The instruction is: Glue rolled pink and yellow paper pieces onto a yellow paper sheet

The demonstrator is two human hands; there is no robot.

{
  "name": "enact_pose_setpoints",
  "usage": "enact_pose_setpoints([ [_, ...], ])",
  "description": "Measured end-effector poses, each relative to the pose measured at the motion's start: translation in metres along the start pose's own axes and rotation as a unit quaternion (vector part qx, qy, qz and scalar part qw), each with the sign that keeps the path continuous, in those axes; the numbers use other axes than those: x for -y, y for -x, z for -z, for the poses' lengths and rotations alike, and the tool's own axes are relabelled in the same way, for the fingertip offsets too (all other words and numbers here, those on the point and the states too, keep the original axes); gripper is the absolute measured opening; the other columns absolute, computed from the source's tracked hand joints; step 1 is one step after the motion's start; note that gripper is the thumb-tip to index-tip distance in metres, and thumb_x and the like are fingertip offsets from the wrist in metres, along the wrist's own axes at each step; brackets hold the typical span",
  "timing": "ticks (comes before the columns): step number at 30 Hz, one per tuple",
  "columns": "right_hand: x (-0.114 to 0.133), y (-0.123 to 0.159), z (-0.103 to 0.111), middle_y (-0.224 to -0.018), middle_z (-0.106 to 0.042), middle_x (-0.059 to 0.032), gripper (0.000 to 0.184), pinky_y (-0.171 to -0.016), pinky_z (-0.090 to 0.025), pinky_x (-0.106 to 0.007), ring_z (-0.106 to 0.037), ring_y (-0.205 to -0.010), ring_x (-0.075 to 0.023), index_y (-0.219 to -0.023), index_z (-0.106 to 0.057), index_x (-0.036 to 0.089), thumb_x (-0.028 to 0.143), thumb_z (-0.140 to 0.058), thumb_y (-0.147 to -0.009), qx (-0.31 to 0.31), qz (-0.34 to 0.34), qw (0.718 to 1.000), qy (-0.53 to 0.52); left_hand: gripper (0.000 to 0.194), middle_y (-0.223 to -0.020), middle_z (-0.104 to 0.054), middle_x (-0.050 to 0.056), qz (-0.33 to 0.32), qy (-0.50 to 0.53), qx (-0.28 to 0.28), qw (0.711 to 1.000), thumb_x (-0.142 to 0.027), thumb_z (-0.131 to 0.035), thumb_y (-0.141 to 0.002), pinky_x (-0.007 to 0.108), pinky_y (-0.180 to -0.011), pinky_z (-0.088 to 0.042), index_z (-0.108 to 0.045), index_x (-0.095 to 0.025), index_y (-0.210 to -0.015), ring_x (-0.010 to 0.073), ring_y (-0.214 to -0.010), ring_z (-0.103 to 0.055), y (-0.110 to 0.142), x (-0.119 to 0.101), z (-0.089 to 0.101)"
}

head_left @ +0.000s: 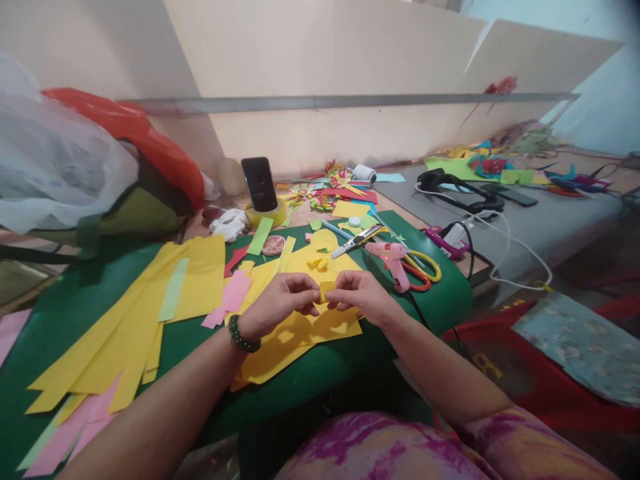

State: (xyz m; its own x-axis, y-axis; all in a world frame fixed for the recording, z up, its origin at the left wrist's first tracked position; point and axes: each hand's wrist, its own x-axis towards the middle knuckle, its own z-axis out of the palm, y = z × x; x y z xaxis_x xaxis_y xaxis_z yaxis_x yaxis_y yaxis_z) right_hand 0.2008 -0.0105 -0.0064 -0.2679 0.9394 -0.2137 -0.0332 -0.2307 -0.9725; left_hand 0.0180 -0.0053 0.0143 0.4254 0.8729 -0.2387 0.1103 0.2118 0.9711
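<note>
Between my two hands is a small piece of yellow paper (327, 289), pinched at both sides above the green table. My left hand (293, 295) has its thumb and fingers closed on the paper's left edge. From the other side, my right hand (359, 295) pinches the right edge. Beneath them lie larger sheets of yellow paper (285, 353). Just beyond my fingertips sit several small folded yellow pieces (318, 265) and a yellow paper circle (324, 241).
A pink glue gun (393, 260), a utility knife (357, 241) and scissors (425, 267) lie right of my hands. A phone (259, 185) stands propped on a tape roll (267, 215). Yellow strips (120, 327) cover the left side; a green table edge (463, 297) is at right.
</note>
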Motion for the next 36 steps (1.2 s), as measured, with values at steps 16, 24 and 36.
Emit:
enact_pose_setpoints([
  [16,-0.008,-0.004,0.000,-0.060,-0.050,0.0091,0.044,-0.052,-0.046,-0.020,-0.053,-0.057,-0.0076,-0.073,-0.052,0.020,0.031,-0.085,-0.047,-0.007,0.008,0.998,-0.061,0.023,-0.057,-0.063,-0.002,-0.005,-0.037,0.011,0.999,-0.034,-0.073,-0.064,0.021,-0.058,-0.050,-0.063,-0.015,-0.071,0.0119,-0.056,-0.065,-0.001,0.002,-0.001],
  [24,-0.013,-0.005,-0.004,-0.058,-0.048,0.0087,0.033,-0.056,-0.041,-0.023,-0.047,-0.056,-0.0079,-0.075,-0.051,0.020,0.028,-0.078,-0.057,-0.018,0.097,0.994,-0.051,0.022,-0.067,-0.062,-0.002,0.000,-0.079,0.000,0.997,-0.036,-0.069,-0.066,0.023,-0.056,-0.050,-0.060,-0.017,-0.073,0.0131,-0.060,-0.065,0.001,-0.001,-0.003],
  [36,-0.011,-0.003,-0.006,-0.071,-0.055,0.0036,0.029,-0.065,-0.045,-0.028,-0.054,-0.069,-0.0126,-0.077,-0.049,0.021,0.029,-0.073,-0.064,-0.038,0.182,0.982,0.034,0.013,-0.062,-0.059,-0.002,-0.030,-0.129,0.019,0.991,-0.030,-0.061,-0.067,0.022,-0.058,-0.050,-0.059,-0.017,-0.068,0.0117,-0.058,-0.062,0.002,0.000,-0.006],
])
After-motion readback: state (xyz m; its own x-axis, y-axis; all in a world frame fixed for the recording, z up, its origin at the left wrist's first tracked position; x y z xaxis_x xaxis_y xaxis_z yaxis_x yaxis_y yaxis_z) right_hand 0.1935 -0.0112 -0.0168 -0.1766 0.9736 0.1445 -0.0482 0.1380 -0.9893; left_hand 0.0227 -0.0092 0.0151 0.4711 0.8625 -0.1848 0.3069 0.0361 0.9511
